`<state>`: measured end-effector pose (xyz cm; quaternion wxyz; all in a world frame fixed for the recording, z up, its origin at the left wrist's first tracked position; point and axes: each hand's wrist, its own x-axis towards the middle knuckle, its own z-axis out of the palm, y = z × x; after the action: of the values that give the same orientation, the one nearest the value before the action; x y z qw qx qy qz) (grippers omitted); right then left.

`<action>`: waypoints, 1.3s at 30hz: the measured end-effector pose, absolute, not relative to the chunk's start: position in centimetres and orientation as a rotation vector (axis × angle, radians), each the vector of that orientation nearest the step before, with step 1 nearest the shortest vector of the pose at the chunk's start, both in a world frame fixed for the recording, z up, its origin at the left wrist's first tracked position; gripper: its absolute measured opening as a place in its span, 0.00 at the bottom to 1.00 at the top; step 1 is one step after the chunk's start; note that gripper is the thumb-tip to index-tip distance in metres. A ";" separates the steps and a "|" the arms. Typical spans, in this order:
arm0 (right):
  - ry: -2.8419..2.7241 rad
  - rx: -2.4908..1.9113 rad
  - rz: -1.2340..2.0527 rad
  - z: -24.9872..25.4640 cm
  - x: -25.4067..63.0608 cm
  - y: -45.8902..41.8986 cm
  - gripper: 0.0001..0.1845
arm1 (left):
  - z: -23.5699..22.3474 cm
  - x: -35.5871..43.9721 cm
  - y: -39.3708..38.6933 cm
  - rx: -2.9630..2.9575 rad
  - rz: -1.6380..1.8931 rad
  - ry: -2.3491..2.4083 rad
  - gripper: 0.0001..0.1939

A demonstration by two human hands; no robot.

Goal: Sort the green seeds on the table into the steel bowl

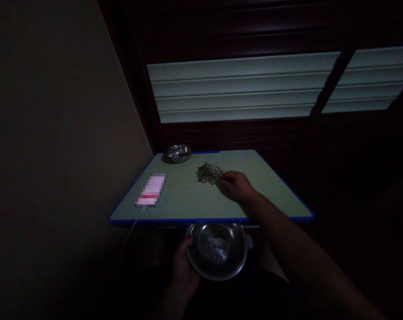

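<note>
My left hand [184,262] grips the left rim of a shiny metal bowl [243,260] below the table's front edge, thumb over the rim. Small bits are scattered on the bowl's bottom. On the tabletop, my right hand [235,183] is closed, its fingertips at the right edge of a loose pile of small greenish-brown pieces [205,172]. A small pale thing [215,181] shows at those fingertips, too dim to name. Pale patches show among the pieces on the pile's right side.
A smaller metal bowl [178,153] stands at the table's back left corner. A phone [151,190], blurred out, lies at the left with a white cable [132,229] hanging over the edge. The light green table [188,206] has a blue rim. Dark slatted doors [241,89] rise behind it.
</note>
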<state>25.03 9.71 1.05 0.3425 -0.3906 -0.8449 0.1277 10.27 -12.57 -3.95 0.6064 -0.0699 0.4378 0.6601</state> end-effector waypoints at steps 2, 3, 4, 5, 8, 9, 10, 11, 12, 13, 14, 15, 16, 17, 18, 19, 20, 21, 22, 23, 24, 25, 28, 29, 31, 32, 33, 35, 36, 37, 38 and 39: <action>-2.193 -1.020 0.334 1.1 25.0 9.7 0.09 | -4.0 10.2 -12.5 -0.164 1.517 1.014 0.11; -2.193 -1.022 0.337 1.1 25.0 9.6 0.09 | -4.1 10.2 -12.5 -0.166 1.514 1.015 0.11; -2.193 -1.023 0.342 1.2 25.0 9.6 0.09 | -4.1 10.2 -12.5 -0.167 1.513 1.016 0.10; -2.191 -1.027 0.345 1.2 25.0 9.6 0.09 | -4.1 10.2 -12.4 -0.167 1.516 1.017 0.10; -2.177 -1.048 0.324 1.2 25.0 9.6 0.09 | -4.2 10.2 -12.4 -0.166 1.531 1.018 0.10; -2.177 -1.047 0.309 1.2 25.0 9.6 0.09 | -4.2 10.2 -12.4 -0.166 1.535 1.018 0.10; -2.177 -1.044 0.296 1.2 25.0 9.6 0.08 | -4.2 10.2 -12.4 -0.166 1.536 1.019 0.10; -2.177 -1.038 0.290 1.1 25.0 9.6 0.08 | -4.2 10.2 -12.4 -0.166 1.537 1.020 0.10; -2.176 -1.031 0.292 1.1 25.0 9.6 0.08 | -4.2 10.2 -12.4 -0.167 1.537 1.021 0.10; -2.175 -1.027 0.300 1.1 25.0 9.7 0.08 | -4.2 10.2 -12.4 -0.169 1.537 1.022 0.10; -2.171 -1.028 0.310 1.1 25.0 9.7 0.08 | -4.2 10.2 -12.4 -0.172 1.536 1.023 0.10; -2.167 -1.031 0.320 1.1 25.0 9.7 0.08 | -4.2 10.2 -12.4 -0.175 1.534 1.024 0.10; -2.164 -1.033 0.329 1.1 25.0 9.7 0.08 | -4.2 10.2 -12.4 -0.177 1.531 1.025 0.10; -2.161 -1.034 0.337 1.1 25.0 9.7 0.08 | -4.2 10.2 -12.4 -0.177 1.528 1.025 0.10; -2.156 -1.034 0.344 1.1 25.0 9.7 0.07 | -4.2 10.2 -12.4 -0.177 1.524 1.025 0.10; -2.152 -1.035 0.352 1.1 25.0 9.7 0.07 | -4.2 10.2 -12.4 -0.176 1.522 1.025 0.10; -2.146 -1.036 0.357 1.1 25.0 9.7 0.07 | -4.3 10.1 -12.4 -0.176 1.520 1.025 0.10; -2.142 -1.036 0.359 1.1 25.0 9.6 0.07 | -4.3 10.1 -12.4 -0.177 1.520 1.026 0.10; -2.136 -1.036 0.359 1.1 25.0 9.6 0.06 | -4.3 10.1 -12.4 -0.177 1.522 1.026 0.10; -2.130 -1.031 0.358 1.1 25.0 9.7 0.06 | -4.4 10.1 -12.4 -0.178 1.522 1.027 0.10; -2.127 -1.024 0.359 1.1 24.9 9.7 0.06 | -4.4 10.1 -12.4 -0.176 1.525 1.024 0.10; -2.123 -1.015 0.364 1.0 24.9 9.7 0.06 | -4.4 10.1 -12.4 -0.172 1.525 1.019 0.10; -2.130 -0.996 0.390 0.7 24.9 9.9 0.07 | -4.4 10.1 -12.4 -0.160 1.521 1.003 0.10; -2.140 -0.991 0.393 0.6 24.9 9.9 0.07 | -4.4 10.1 -12.4 -0.161 1.520 1.002 0.10; -2.159 -0.972 0.384 0.6 24.9 9.9 0.08 | -4.3 10.1 -12.4 -0.167 1.522 1.004 0.11; -2.166 -0.962 0.375 0.6 24.9 9.9 0.08 | -4.3 10.1 -12.4 -0.170 1.524 1.006 0.10; -2.169 -0.954 0.369 0.6 24.9 9.9 0.08 | -4.3 10.1 -12.3 -0.171 1.526 1.008 0.10; -2.169 -0.942 0.368 0.7 24.9 9.8 0.07 | -4.3 10.1 -12.3 -0.173 1.526 1.010 0.10; -2.169 -0.941 0.371 0.8 24.9 9.8 0.07 | -4.3 10.1 -12.3 -0.173 1.522 1.010 0.10; -2.169 -0.944 0.376 0.8 24.9 9.8 0.07 | -4.3 10.1 -12.3 -0.175 1.518 1.011 0.10; -2.169 -0.951 0.379 0.9 24.9 9.8 0.07 | -4.3 10.1 -12.3 -0.176 1.516 1.012 0.10; -2.167 -0.959 0.379 0.9 25.0 9.8 0.07 | -4.2 10.1 -12.4 -0.178 1.515 1.014 0.10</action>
<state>24.95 9.77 0.86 0.3623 -0.3726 -0.8415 0.1473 10.11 -12.35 -4.24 0.6092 -0.0769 0.4391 0.6559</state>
